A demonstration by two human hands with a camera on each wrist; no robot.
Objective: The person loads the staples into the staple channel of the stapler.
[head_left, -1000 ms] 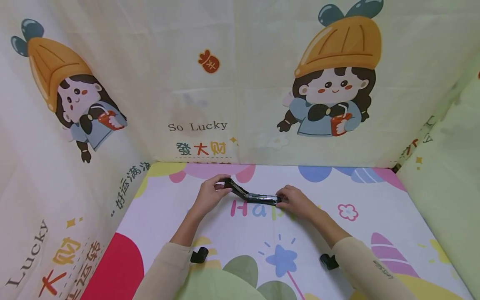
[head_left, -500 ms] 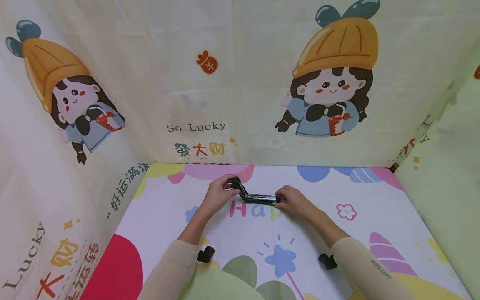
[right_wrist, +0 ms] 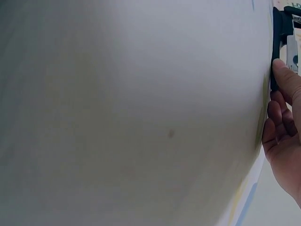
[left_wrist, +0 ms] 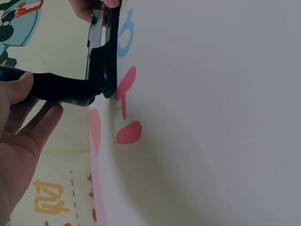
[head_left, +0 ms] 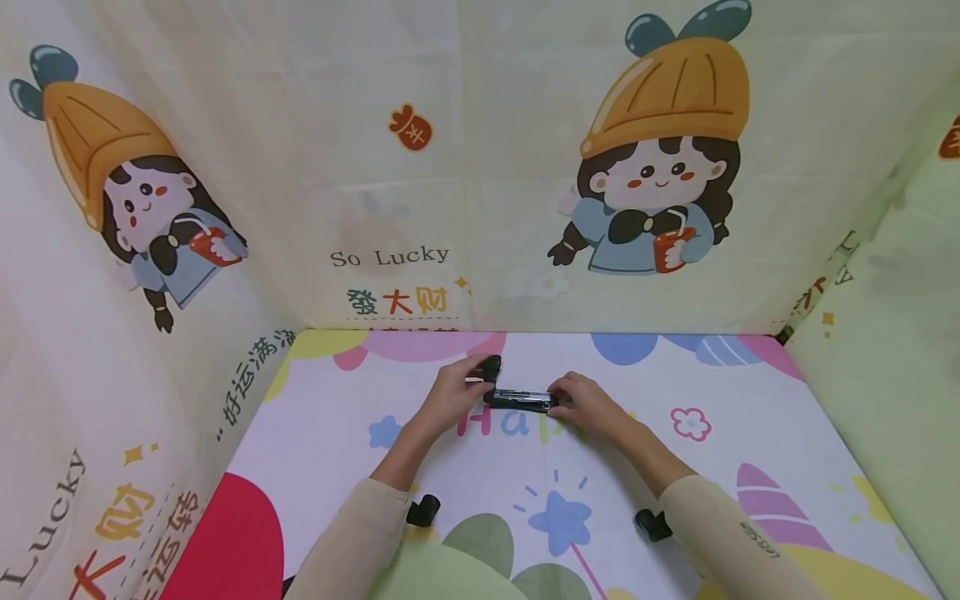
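A black stapler (head_left: 522,400) lies on the table, hinged open, its metal magazine showing along the base. Its top arm stands roughly upright from the hinge at the left end. My left hand (head_left: 450,392) pinches that raised arm between thumb and fingers; in the left wrist view the stapler's top arm (left_wrist: 56,87) makes about a right angle with the base. My right hand (head_left: 581,400) holds the base's right end. In the right wrist view, the thumb of the right hand (right_wrist: 287,122) presses on the black base (right_wrist: 276,52), fingers curled beneath.
A white printed cloth (head_left: 637,467) covers the table. Pale fabric walls (head_left: 510,208) with cartoon prints rise behind it and at both sides. Small black devices sit at the left sleeve (head_left: 423,510) and right sleeve (head_left: 654,525).
My left hand has moved right, swinging the stapler's top arm from a low slant up to nearly upright. My right hand stays at the base's end.
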